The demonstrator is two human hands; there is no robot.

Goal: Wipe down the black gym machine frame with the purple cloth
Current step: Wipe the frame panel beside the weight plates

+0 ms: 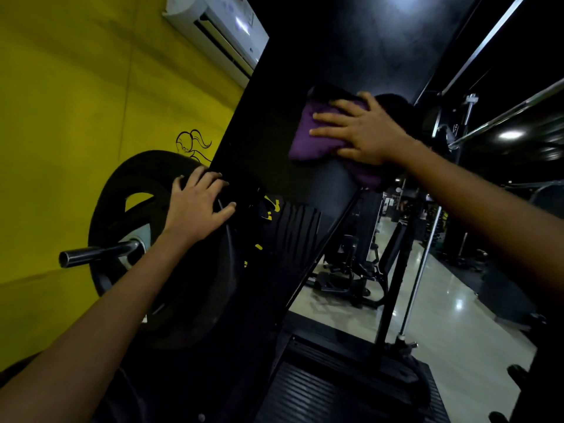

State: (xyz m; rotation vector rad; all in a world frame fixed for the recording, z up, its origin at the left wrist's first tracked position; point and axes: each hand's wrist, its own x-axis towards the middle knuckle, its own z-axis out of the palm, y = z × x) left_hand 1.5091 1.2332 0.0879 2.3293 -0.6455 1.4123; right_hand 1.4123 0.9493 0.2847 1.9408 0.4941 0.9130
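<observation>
A wide black machine frame panel (274,117) slants up through the middle of the view. The bunched purple cloth (308,138) lies against its face, high on the right side. My right hand (363,129) presses the cloth flat onto the panel with straight, spread fingers. Part of the cloth hangs below my palm. My left hand (195,206) rests lower down on the panel's left edge, fingers spread, beside a black weight plate (128,190).
The weight plate sits on a steel bar sleeve (97,254) that sticks out to the left. A yellow wall (61,117) and an air conditioner (219,22) are behind. A ribbed black footplate (329,392) lies below. Other gym machines (360,270) stand on the shiny floor at right.
</observation>
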